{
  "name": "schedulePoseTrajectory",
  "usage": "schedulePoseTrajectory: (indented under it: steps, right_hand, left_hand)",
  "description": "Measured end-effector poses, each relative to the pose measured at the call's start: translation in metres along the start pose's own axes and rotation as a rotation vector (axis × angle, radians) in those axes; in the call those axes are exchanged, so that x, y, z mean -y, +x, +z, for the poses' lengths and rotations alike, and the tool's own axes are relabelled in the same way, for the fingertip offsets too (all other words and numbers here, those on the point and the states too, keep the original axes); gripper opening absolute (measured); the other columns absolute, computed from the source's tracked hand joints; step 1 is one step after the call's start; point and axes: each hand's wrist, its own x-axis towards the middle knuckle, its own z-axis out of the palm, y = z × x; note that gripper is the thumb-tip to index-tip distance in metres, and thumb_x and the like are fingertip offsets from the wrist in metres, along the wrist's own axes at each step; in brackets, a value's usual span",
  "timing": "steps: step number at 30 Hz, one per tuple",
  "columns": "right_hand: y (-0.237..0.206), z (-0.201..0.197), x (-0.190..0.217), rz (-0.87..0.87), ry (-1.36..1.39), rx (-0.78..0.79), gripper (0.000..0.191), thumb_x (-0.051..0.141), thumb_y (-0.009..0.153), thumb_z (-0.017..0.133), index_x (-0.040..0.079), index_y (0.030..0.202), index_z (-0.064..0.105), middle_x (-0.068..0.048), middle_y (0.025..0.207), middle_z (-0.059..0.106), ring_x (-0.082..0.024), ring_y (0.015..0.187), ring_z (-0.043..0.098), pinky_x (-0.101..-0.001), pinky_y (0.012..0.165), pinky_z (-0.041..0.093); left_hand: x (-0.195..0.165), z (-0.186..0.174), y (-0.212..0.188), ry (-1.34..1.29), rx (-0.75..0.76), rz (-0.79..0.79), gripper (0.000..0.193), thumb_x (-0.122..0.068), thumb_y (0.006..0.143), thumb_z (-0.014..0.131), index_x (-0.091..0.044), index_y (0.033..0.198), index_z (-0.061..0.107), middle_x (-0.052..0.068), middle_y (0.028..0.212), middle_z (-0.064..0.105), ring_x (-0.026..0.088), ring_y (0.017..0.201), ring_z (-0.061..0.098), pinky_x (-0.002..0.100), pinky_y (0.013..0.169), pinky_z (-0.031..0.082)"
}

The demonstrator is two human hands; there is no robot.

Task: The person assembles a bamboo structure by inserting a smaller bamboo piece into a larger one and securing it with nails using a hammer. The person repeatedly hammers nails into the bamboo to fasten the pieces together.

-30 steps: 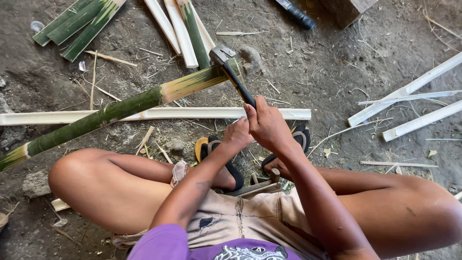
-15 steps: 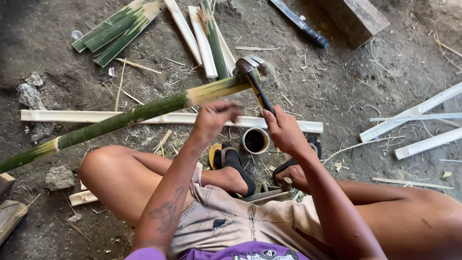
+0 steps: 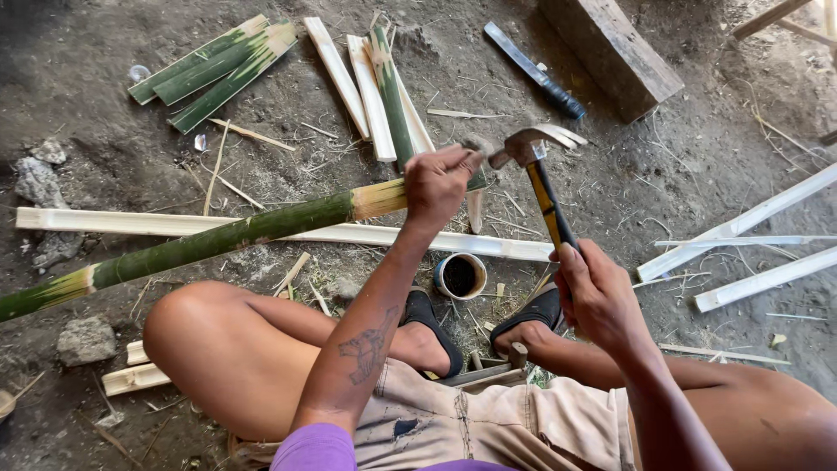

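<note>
I see the green bamboo pole [image 3: 218, 244] lying slantwise across the dirt floor [image 3: 697, 174], its pale cut end raised in front of the squatting person's knees. The left hand [image 3: 440, 181] is curled tight around that end, fingers closed over it. Just beside it, the claw hammer [image 3: 534, 166] hangs head-up, its metal head near the left knuckles; I cannot tell if they touch. The right hand [image 3: 597, 296] is wrapped firmly around the hammer's dark handle. Below, a small round tin [image 3: 459, 275] sits between the sandalled feet. Split bamboo strips [image 3: 370, 87] lie beyond, with a wooden block [image 3: 610, 48] and a dark-handled blade [image 3: 532, 70] farther off.
</note>
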Motion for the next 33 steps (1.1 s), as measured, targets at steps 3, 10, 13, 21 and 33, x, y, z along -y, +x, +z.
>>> schedulePoseTrajectory:
  steps: [3, 10, 13, 21, 33]
  right_hand:
    - [-0.011, -0.004, 0.007, -0.035, -0.082, -0.012, 0.036, 0.035, 0.106, 0.045, 0.003, 0.101, 0.061, -0.003, 0.053, 0.047, -0.012, 0.041, 0.043, -0.0314, 0.039, 0.037]
    - [-0.022, -0.008, 0.034, -0.161, -0.201, -0.063, 0.038, 0.036, 0.105, 0.045, 0.002, 0.101, 0.062, -0.002, 0.054, 0.052, -0.012, 0.042, 0.048, -0.0314, 0.039, 0.040]
    - [-0.031, -0.013, 0.042, -0.224, -0.215, -0.071, 0.039, 0.036, 0.105, 0.044, 0.002, 0.102, 0.061, -0.002, 0.054, 0.052, -0.011, 0.042, 0.049, -0.0315, 0.040, 0.041]
    - [-0.017, -0.001, 0.070, -0.214, -0.590, -0.044, 0.034, 0.034, 0.106, 0.042, 0.002, 0.098, 0.053, -0.011, 0.053, 0.058, -0.024, 0.040, 0.056, -0.0417, 0.041, 0.042]
    - [-0.026, -0.001, 0.074, -0.414, -0.527, -0.093, 0.031, 0.029, 0.108, 0.045, 0.002, 0.095, 0.049, -0.014, 0.058, 0.054, -0.031, 0.048, 0.056, -0.0445, 0.046, 0.043]
  left_hand:
    - [-0.008, 0.005, -0.005, 0.060, -0.173, 0.224, 0.020, -0.037, 0.089, 0.079, -0.017, 0.089, 0.084, 0.002, 0.069, 0.077, 0.020, 0.058, 0.067, 0.039, 0.076, 0.053]
    - [-0.011, 0.009, -0.011, 0.040, -0.143, -0.002, 0.020, -0.039, 0.089, 0.076, -0.020, 0.095, 0.082, -0.001, 0.073, 0.078, 0.018, 0.058, 0.070, 0.034, 0.065, 0.053]
    - [-0.008, 0.011, -0.010, 0.063, -0.134, 0.017, 0.021, -0.039, 0.088, 0.077, -0.020, 0.094, 0.082, 0.000, 0.075, 0.078, 0.018, 0.062, 0.072, 0.034, 0.067, 0.054]
    - [0.003, 0.013, -0.014, 0.175, -0.146, 0.266, 0.014, -0.031, 0.088, 0.079, -0.020, 0.097, 0.081, -0.002, 0.099, 0.081, 0.020, 0.090, 0.076, 0.039, 0.094, 0.053]
    - [0.001, 0.014, -0.018, 0.137, -0.161, 0.200, 0.015, -0.029, 0.088, 0.079, -0.018, 0.099, 0.082, 0.000, 0.101, 0.080, 0.021, 0.090, 0.075, 0.038, 0.089, 0.054]
